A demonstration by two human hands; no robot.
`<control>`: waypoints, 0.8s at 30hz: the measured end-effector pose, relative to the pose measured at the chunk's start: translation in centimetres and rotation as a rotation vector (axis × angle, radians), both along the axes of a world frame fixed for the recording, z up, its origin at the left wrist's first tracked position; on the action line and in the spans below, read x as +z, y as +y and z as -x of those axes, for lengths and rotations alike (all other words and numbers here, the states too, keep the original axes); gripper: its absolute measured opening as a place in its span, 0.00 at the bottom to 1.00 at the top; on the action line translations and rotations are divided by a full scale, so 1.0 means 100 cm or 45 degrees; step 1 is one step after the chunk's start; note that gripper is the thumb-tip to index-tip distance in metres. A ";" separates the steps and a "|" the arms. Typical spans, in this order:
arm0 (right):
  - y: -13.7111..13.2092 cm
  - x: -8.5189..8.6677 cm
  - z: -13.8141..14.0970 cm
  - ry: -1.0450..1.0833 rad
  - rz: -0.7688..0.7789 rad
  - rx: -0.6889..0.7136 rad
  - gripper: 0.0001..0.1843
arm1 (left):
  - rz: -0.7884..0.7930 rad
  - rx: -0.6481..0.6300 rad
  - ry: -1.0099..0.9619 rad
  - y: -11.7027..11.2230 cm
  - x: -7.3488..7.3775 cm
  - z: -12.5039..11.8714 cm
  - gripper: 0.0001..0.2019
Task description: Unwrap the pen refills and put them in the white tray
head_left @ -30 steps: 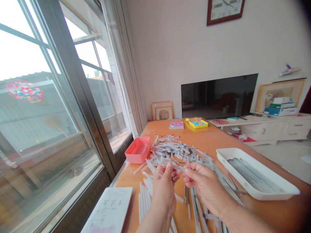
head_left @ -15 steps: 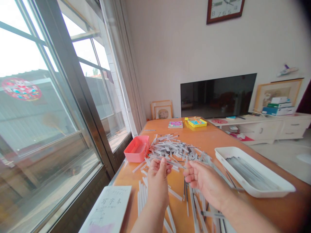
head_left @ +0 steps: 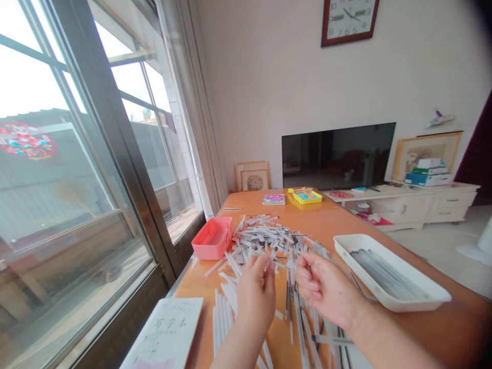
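Note:
A large heap of white pen barrels and thin dark refills (head_left: 269, 237) lies spread over the orange wooden table (head_left: 338, 218). My left hand (head_left: 257, 294) is raised over the near part of the heap, its fingers pinched on one white pen barrel (head_left: 271, 256) that points up and away. My right hand (head_left: 325, 287) is beside it, a little apart, fingers curled in; what it holds, if anything, is hidden. More white barrels (head_left: 223, 315) lie in a row under my left wrist.
A coral pink box (head_left: 212, 238) sits at the heap's left edge. A white tray (head_left: 388, 279) with dark refills stands at the right. A white exercise book (head_left: 165, 333) lies near left. Small books (head_left: 274, 199) and a yellow box (head_left: 306, 195) sit far back. A window runs along the left.
My hands were together on a piece over the heap; they have drawn apart, the left now holding a white barrel upright. The view has shifted slightly.

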State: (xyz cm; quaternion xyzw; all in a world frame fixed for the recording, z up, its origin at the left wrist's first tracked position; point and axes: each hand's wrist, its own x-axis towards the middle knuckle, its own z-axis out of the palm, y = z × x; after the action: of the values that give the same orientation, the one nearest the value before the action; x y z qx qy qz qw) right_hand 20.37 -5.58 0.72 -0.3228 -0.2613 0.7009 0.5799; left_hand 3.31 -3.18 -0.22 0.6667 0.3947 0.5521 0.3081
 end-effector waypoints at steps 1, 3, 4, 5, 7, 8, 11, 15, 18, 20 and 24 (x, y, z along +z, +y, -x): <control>0.001 0.000 -0.002 -0.028 0.009 0.000 0.15 | -0.017 -0.015 0.070 -0.001 0.000 0.000 0.12; 0.000 -0.001 -0.005 -0.109 0.029 0.007 0.16 | -0.057 -0.038 0.207 -0.004 0.000 -0.001 0.15; 0.000 -0.001 -0.006 -0.174 0.036 0.010 0.18 | -0.078 -0.048 0.270 -0.004 0.000 -0.001 0.16; -0.002 -0.001 -0.006 -0.256 0.040 0.010 0.19 | -0.102 -0.054 0.329 -0.005 0.000 -0.002 0.16; -0.005 -0.001 -0.006 -0.444 0.016 0.008 0.22 | -0.171 -0.047 0.451 -0.004 -0.002 -0.003 0.17; -0.007 -0.001 -0.005 -0.534 -0.019 0.009 0.22 | -0.218 -0.038 0.514 -0.004 -0.002 -0.003 0.17; -0.012 0.003 -0.003 -0.735 -0.125 0.023 0.17 | -0.332 -0.006 0.683 -0.003 -0.003 -0.003 0.19; -0.009 0.011 -0.010 -1.047 -0.156 -0.123 0.13 | -0.421 0.060 0.730 -0.003 -0.002 -0.003 0.24; -0.004 0.019 -0.037 -1.317 -0.194 -0.402 0.12 | -0.485 0.113 0.706 -0.004 -0.001 -0.002 0.25; -0.003 0.021 -0.066 -1.516 -0.215 -0.608 0.11 | -0.501 0.113 0.705 -0.004 -0.001 -0.002 0.24; -0.012 0.014 -0.127 -1.877 -0.117 -0.868 0.07 | -0.507 0.098 0.693 -0.004 0.000 -0.002 0.22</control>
State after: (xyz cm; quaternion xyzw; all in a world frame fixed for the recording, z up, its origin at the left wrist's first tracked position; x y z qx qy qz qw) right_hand 33.10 -6.77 2.11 -0.7391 -0.4919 0.0816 0.4529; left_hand 3.55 -3.63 -0.21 0.8213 0.3719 0.4313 0.0340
